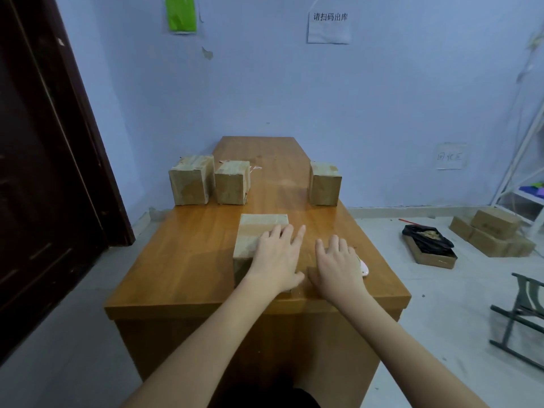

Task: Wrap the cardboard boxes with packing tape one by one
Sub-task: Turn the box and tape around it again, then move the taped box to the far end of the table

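A long wooden table (188, 260) is seen running away from the camera toward a blue wall (294, 92). At its far end three cardboard boxes are stood: two just beside each other on the left (191, 184) (231, 184), and one well apart on the right (323, 185). All three appear glossy, so they are judged already taped, though this cannot be confirmed. More boxes are stacked on the floor at the right (491, 234).

The box in hand (259, 234) is laid near the table's front edge, left of centre. The left hand (275, 257) is rested flat on its top and right side, fingers straight and spread, nothing gripped. The right hand (338, 260) is laid flat just beside the box, fingers likewise straight and apart; it seems to press on something low on the table, perhaps tape or a second flat item, but what lies under the palm cannot be told. A small white and pink object (364, 267), possibly a tape cutter, is partly hidden at that hand's right edge.

The step is judged to be smoothing or steadying before taping. It would be done best by keeping the box pinned squarely with the left palm, so that tape is laid straight along the seam and pressed down from the middle outward, leaving no wrinkles.
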`<state>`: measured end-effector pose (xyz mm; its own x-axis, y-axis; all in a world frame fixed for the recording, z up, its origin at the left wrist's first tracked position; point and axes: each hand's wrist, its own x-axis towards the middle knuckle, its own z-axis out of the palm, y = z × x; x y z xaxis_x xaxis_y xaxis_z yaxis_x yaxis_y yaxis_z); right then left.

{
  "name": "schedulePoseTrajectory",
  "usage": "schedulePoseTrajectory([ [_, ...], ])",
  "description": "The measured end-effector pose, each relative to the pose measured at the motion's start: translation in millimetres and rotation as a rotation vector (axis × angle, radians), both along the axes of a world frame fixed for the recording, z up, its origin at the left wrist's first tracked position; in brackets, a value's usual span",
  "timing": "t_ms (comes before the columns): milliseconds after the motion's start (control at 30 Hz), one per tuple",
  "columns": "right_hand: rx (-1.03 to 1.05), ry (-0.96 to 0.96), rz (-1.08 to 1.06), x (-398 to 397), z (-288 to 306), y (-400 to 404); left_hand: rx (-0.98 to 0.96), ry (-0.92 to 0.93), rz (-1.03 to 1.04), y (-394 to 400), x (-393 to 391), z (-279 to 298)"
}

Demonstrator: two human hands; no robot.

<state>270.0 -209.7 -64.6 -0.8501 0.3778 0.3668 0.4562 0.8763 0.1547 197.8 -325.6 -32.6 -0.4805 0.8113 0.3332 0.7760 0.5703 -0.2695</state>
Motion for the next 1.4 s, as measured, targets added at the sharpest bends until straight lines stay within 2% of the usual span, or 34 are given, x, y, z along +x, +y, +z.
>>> schedulePoseTrajectory([
  [67,-0.095,0.126,0.134,1,3,-5,0.092,-0.186,-0.002,-4,-4,3],
  [100,-0.229,0.206,0.223,2,4,-8,0.18,-0.347,-0.008,-10,-7,6],
  [167,-0.654,0.311,0.372,3,10,-17,0.395,-0.576,-0.068,-27,-12,6],
  [233,-1.021,0.325,0.446,3,14,-28,0.588,-0.55,-0.103,-47,-16,0],
  [333,-1.059,0.255,0.442,-2,12,-40,0.727,-0.555,0.069,-71,-20,-16],
  [433,-1.051,0.257,0.417,-5,7,-47,0.747,-0.842,0.112,-79,-19,-30],
  [500,-1.103,0.29,0.408,-5,6,-47,0.86,-1.044,0.07,-79,-18,-33],
  [567,-1.121,0.311,0.391,-4,7,-46,0.951,-1.121,0.09,-76,-20,-33],
  [767,-1.107,0.348,0.336,-7,15,-44,0.91,-1.032,0.032,-72,-19,-24],
  [867,-1.15,0.346,0.315,-10,20,-46,0.876,-0.801,0.053,-71,-21,-7],
  [967,-1.198,0.306,0.264,-11,21,-51,0.697,-0.47,0.082,-66,-18,11],
  [1133,-1.194,0.244,0.156,-9,19,-52,0.438,-0.311,0.086,-51,-10,14],
  [1200,-1.172,0.231,0.157,-7,20,-49,0.378,-0.318,0.064,-47,-7,13],
  [1267,-1.181,0.277,0.155,-6,22,-46,0.365,-0.478,0.005,-44,-4,16],
  [1333,-1.215,0.359,0.154,-4,25,-42,0.516,-0.742,-0.064,-46,-2,22],
  [1400,-1.224,0.41,0.172,-4,29,-38,0.778,-0.823,-0.057,-52,-7,27],
])
